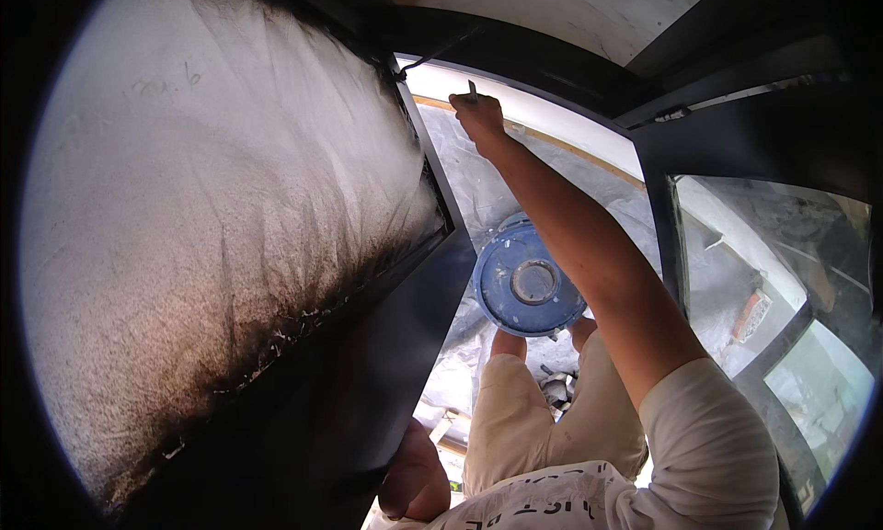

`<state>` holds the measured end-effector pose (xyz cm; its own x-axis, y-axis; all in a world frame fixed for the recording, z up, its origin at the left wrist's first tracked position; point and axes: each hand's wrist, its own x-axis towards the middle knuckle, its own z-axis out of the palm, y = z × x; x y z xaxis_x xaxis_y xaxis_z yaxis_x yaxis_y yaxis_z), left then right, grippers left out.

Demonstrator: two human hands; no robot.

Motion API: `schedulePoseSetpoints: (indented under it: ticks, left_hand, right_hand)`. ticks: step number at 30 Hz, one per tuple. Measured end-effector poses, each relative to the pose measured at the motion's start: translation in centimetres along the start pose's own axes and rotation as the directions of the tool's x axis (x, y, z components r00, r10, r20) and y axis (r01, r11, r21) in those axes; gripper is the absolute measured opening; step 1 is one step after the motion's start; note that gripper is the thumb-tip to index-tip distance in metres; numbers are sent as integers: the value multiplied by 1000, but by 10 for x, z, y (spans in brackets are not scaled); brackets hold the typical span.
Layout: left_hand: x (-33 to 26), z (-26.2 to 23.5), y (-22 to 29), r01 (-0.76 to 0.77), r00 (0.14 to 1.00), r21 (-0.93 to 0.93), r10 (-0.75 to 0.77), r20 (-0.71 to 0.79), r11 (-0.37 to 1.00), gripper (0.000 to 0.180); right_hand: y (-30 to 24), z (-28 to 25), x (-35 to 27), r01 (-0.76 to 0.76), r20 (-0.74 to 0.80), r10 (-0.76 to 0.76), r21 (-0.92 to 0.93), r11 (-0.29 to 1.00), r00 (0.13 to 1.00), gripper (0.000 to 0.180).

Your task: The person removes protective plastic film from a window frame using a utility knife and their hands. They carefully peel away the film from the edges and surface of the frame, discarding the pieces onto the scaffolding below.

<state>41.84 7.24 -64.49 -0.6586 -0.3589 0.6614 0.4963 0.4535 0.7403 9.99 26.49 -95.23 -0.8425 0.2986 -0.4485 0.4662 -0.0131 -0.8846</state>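
Observation:
My right hand [478,116] is stretched far forward and shut on a thin tool [472,90], likely a small brush, whose tip touches the black door frame [515,56] near its far corner. My left hand [416,470] rests low against the edge of the black-painted door [368,364], fingers curled on it; nothing else shows in it. A blue round bucket lid [526,282] lies below, between my knees.
The door's big panel is covered with white masking sheet [212,217], blackened along its border. White plastic sheeting [478,190] covers the ground. A second black frame with masked panes [763,254] stands at right. Small objects lie by my feet [556,387].

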Motion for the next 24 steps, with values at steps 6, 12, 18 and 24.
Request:
schedulePoseSetpoints:
  ticks: [6, 12, 18, 24]
  left_hand:
    - [-14, -6, -4, 130, 979, 234, -88, -184, 963, 66]
    - [-23, -11, 7, 229, 935, 384, -93, -341, 894, 63]
    - [-14, -6, 7, 248, 913, 410, -70, -401, 878, 61]
    - [-12, -7, 13, 286, 866, 441, -32, -500, 851, 59]
  right_hand:
    - [-23, 76, 74, -218, -28, 223, 131, 967, 974, 35]
    - [-31, 128, 88, -400, 68, 397, 273, 875, 915, 44]
    - [-31, 105, 126, -336, 233, 251, 482, 809, 939, 13]
    - [-62, 51, 61, -527, 444, 307, 554, 644, 842, 13]
